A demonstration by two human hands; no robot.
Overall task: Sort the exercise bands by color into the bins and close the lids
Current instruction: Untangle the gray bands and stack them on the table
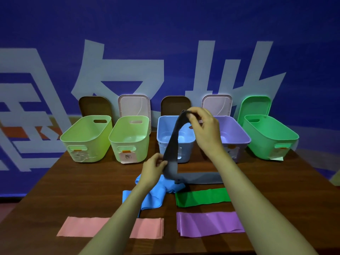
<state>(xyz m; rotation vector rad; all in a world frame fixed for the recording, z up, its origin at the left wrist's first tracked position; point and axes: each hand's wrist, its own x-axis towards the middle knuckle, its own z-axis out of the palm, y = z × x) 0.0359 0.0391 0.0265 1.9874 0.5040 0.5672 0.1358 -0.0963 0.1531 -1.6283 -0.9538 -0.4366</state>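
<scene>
**Wooden table (73,196): grey band (173,140) lifted off it**

Behind the table stands a blue wall (184,24) with large pale characters. Your right hand (204,129) pinches the top end of the grey band between thumb and fingertips, raised in front of the blue bin (165,129). Your left hand (154,168), lower and nearer you, grips the same band partway down. Past that hand the band's tail lies flat on the table and runs under your right forearm.

Just beneath your left hand lies the crumpled blue band (154,197). Under your right forearm lie the green band (202,197) and, nearer you, the purple band (209,225). The pink band (82,226) lies flat under your left forearm.

Beyond both hands five open bins stand in a row. The outer yellow-green bin (86,138) and the inner yellow-green bin (128,138) stand left of your left hand. Then come the blue bin, the purple bin (233,133) behind your right hand, and the green bin (270,138) farthest right. A lid stands upright behind each, the green lid (255,105) among them.
</scene>
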